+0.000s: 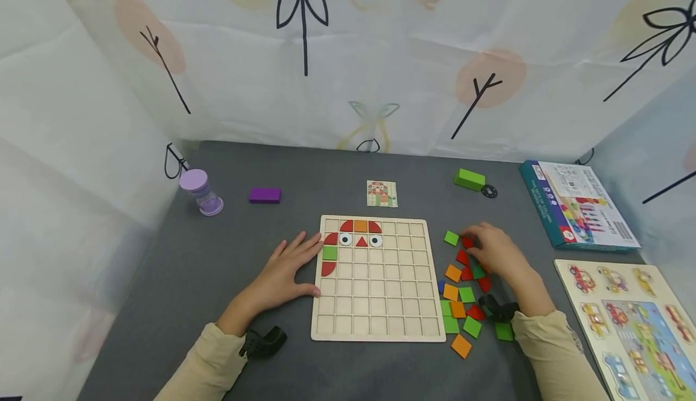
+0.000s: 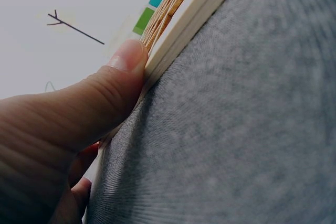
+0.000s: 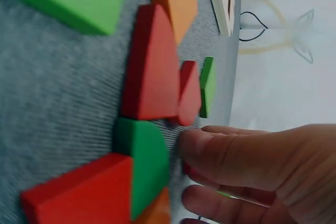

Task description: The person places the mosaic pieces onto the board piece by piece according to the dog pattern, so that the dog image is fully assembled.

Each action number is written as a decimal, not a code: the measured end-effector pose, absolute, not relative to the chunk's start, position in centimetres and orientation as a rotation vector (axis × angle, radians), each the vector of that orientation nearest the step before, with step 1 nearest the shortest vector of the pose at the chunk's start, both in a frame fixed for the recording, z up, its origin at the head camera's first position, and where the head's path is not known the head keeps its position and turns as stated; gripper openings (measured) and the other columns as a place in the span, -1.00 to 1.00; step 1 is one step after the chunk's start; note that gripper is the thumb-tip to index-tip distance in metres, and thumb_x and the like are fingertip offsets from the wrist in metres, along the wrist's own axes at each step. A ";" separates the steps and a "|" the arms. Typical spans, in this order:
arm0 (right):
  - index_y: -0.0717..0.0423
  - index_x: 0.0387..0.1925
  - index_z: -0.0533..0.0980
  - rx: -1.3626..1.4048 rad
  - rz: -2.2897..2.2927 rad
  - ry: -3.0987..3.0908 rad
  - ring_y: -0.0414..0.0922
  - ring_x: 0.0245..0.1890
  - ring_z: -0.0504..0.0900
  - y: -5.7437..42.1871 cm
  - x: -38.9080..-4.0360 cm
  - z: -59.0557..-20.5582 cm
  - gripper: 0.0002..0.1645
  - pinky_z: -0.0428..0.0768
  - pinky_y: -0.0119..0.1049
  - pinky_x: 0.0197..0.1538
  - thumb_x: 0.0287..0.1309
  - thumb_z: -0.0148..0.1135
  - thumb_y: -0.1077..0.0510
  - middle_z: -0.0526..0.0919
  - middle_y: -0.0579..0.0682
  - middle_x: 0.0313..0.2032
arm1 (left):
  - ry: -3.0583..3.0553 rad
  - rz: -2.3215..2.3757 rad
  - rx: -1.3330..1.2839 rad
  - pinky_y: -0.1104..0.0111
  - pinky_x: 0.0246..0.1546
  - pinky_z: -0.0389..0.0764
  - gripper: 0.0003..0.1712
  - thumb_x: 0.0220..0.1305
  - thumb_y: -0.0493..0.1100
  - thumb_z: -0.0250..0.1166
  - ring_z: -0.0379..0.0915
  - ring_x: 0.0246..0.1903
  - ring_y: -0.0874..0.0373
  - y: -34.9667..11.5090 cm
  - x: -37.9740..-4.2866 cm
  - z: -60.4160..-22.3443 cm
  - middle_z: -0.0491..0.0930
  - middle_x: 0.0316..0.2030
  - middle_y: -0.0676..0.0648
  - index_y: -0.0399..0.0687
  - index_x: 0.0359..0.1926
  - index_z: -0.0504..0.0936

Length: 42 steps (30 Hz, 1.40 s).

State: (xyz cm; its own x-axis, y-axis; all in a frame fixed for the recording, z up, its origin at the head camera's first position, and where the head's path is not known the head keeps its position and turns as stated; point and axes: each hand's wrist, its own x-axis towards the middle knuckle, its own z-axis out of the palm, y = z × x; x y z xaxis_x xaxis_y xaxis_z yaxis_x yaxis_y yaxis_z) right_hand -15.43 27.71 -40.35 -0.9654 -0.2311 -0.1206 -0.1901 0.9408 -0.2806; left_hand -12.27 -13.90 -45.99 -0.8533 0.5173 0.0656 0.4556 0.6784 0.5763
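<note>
Red piece (image 1: pixel 467 242): on the table (image 1: pixel 234 171), right of the grid board and level with its upper rows, at the far end of the loose pieces. My fingers partly cover it, so I cannot tell which way it points or where its long axis runs.
Right hand (image 1: pixel 497 252): the nearer one, with the red piece just to the left of its palm, between bent fingers and thumb; I cannot tell whether they pinch it.
Loose pieces (image 1: pixel 472 327): green, orange, red and a little blue, strewn down the right side of the board, some touching.
Grid board (image 1: pixel 375 292): flat before me, nearly square, its side edges running away from me. Its upper-left part carries red rounded pieces, one orange square (image 1: pixel 360 226), one green square (image 1: pixel 330 253), two eye pieces (image 1: pixel 345 239) and a red triangle (image 1: pixel 361 242) pointing away from me.
Left hand (image 1: pixel 283 274): fingers spread and fairly straight, touching the board's left edge, grasping nothing.
Picture card (image 1: pixel 382 194): beyond the board's far edge.
Far left: a purple block (image 1: pixel 265 195) and an hourglass (image 1: pixel 203 197).
Far right: a green block (image 1: pixel 469 179) touching a black disc (image 1: pixel 489 191), then a box (image 1: pixel 579 205).
Near right: a vehicle puzzle (image 1: pixel 597 292).
</note>
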 end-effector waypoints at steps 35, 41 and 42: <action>-0.02 -0.33 0.54 -0.801 -0.378 3.067 -0.26 -0.45 0.48 14.5 -14.4 -39.4 -0.75 0.46 -0.38 -0.44 -0.15 0.33 0.06 0.53 -0.14 -0.38 | 2.781 0.924 0.818 -0.02 0.18 -0.29 0.07 -0.24 0.20 0.35 -0.31 0.31 0.06 -14.1 -12.1 -45.8 -0.05 0.31 0.11 0.09 0.31 0.05; -0.05 -0.35 0.56 -1.019 -0.247 3.007 -0.30 -0.52 0.42 9.6 -14.7 -39.5 -0.76 0.41 -0.44 -0.47 -0.17 0.34 0.05 0.49 -0.18 -0.44 | 2.777 0.928 0.821 -0.03 0.18 -0.28 0.06 -0.24 0.20 0.35 -0.29 0.31 0.04 -14.0 -12.2 -45.7 -0.03 0.31 0.09 0.09 0.30 0.06; -0.04 -0.36 0.56 -1.041 -0.225 3.001 -0.30 -0.52 0.42 9.1 -14.8 -39.6 -0.77 0.41 -0.44 -0.47 -0.16 0.33 0.05 0.49 -0.18 -0.45 | 2.775 0.929 0.821 -0.03 0.18 -0.28 0.06 -0.24 0.20 0.34 -0.29 0.31 0.04 -14.0 -12.2 -45.7 -0.03 0.31 0.09 0.08 0.30 0.07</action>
State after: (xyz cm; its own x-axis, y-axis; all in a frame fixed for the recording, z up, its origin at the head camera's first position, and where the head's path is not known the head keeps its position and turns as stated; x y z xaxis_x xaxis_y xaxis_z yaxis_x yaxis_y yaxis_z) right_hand -14.76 9.07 -39.56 -0.7854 -0.6128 0.0870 -0.6189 0.7764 -0.1192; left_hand -12.17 -14.03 -45.69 -0.8492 0.5232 0.0716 0.4608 0.6680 0.5844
